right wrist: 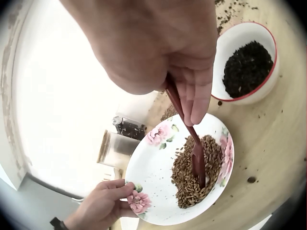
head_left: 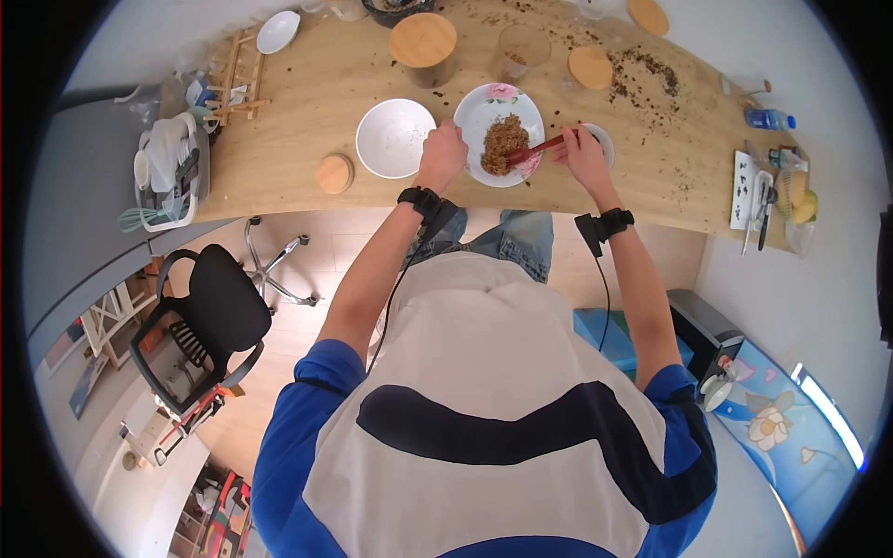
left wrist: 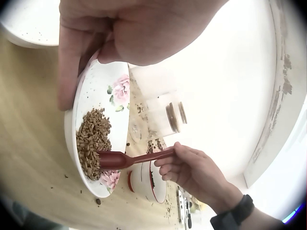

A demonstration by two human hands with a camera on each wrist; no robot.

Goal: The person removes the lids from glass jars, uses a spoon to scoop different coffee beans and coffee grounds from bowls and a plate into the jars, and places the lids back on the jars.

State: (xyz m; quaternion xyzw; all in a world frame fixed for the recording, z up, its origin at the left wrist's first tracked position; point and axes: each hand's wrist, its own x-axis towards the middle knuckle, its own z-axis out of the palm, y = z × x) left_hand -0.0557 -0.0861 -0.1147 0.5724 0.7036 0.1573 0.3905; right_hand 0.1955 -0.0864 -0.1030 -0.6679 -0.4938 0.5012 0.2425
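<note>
The right hand's fingers are closed on the thin handle of a red-brown scoop [right wrist: 198, 165], with no slack between; this right hand [head_left: 584, 158] sits right of the upper centre in the head view. The left hand [head_left: 444, 154], upper centre, pinches the rim of a flowered plate [head_left: 472, 116], thumb above and fingers beneath. The scoop's head is sunk in a heap of brown grains [head_left: 500, 139] on the plate, toward its lower part in the head view. Just left of the plate stands a white bowl [head_left: 395, 138]; to its right, partly behind the right hand, is a red-rimmed cup [right wrist: 232, 48] with dark flakes [right wrist: 248, 69] inside. Farther out on the wooden table [head_left: 288, 112] are 1 wood-lidded jar [head_left: 423, 46] at upper centre and dark crumbs [head_left: 656, 74] at upper right.
</note>
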